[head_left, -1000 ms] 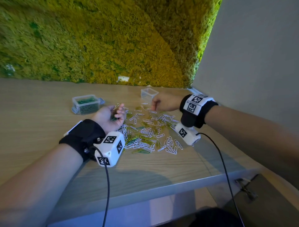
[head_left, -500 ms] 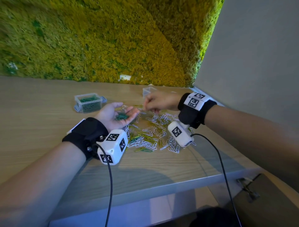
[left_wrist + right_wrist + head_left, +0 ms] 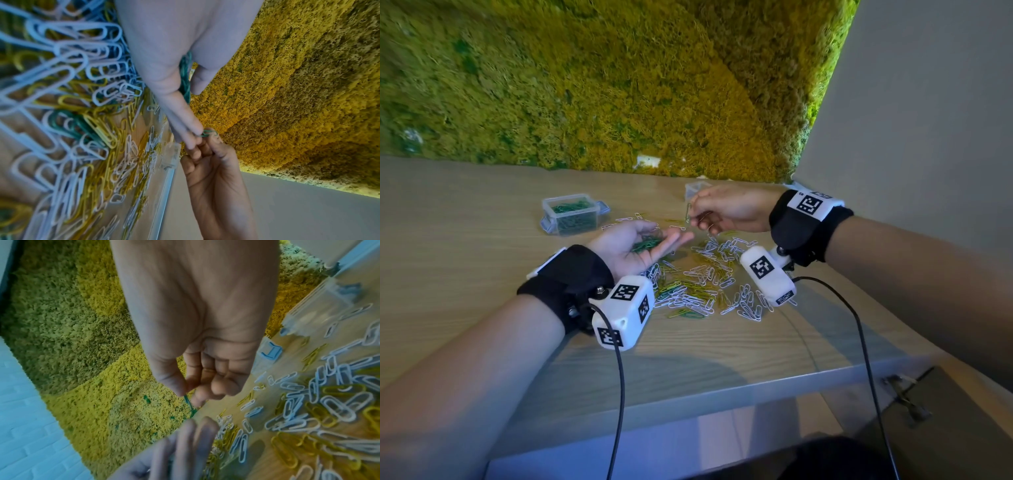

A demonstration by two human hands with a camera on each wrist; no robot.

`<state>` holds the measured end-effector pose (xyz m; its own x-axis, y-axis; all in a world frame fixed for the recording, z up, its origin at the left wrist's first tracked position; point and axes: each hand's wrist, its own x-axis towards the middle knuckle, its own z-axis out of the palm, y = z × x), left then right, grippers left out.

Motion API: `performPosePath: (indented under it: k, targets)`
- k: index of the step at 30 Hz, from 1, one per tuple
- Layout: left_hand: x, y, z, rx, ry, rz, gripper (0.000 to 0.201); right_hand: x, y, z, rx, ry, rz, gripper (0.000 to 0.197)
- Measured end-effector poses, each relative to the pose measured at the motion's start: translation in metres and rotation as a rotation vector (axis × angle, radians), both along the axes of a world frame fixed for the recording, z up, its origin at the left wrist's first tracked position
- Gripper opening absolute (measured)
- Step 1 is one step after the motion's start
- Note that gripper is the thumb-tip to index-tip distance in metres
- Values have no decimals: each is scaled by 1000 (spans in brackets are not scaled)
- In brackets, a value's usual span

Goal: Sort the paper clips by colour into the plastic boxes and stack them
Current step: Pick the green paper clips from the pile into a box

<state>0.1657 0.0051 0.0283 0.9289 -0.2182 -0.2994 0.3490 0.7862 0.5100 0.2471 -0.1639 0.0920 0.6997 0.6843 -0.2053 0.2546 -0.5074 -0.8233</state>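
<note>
A loose pile of white, yellow and green paper clips [image 3: 709, 277] lies on the wooden table [image 3: 465, 246]. My left hand [image 3: 671, 236] is held palm up above the pile's left edge, fingers nearly straight, with a small bunch of green clips [image 3: 647, 244] lying in the palm. Just right of those fingertips, my right hand [image 3: 693, 209] pinches a single green paper clip [image 3: 689, 215] between thumb and forefinger; the wrist views show that clip [image 3: 208, 134] [image 3: 189, 404] hanging beside the left fingertips. A clear box holding green clips [image 3: 571, 214] stands at the back left.
A small clear box [image 3: 697, 188] stands behind my right hand, mostly hidden; its contents cannot be seen. A moss wall [image 3: 619, 85] backs the table and a grey wall [image 3: 928, 120] closes the right side. The table's front edge [image 3: 722, 387] is close. Cables hang from both wrist cameras.
My left hand turned palm up and its fingers straightened, showing the green clips. My right hand lifted off the pile with a green clip and moved left toward the left fingertips.
</note>
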Motion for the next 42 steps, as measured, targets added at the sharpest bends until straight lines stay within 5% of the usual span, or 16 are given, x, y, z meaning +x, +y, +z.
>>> performPosePath:
  k: [6, 11, 15, 19, 24, 28, 42]
  targets:
    - [0, -2, 0, 1, 16, -26, 36, -8, 3, 2, -12, 0, 47, 9]
    - [7, 7, -2, -218, 80, 46, 6, -36, 9, -8, -409, -208, 269, 24]
    - [12, 11, -7, -93, 71, 36, 30, -51, 12, -31, -498, -397, 370, 40]
    - [12, 8, -8, -63, 70, 32, 33, -44, 13, -48, -455, -693, 339, 28]
    - [10, 11, -5, -84, 86, 34, 31, -17, -4, -40, -184, -146, 98, 3]
    - [9, 5, -5, 8, 66, 25, 29, -6, -20, -30, -33, 108, 5, 11]
    - [1, -11, -2, 315, -101, -99, 11, -4, -18, -21, -126, 34, 125, 23]
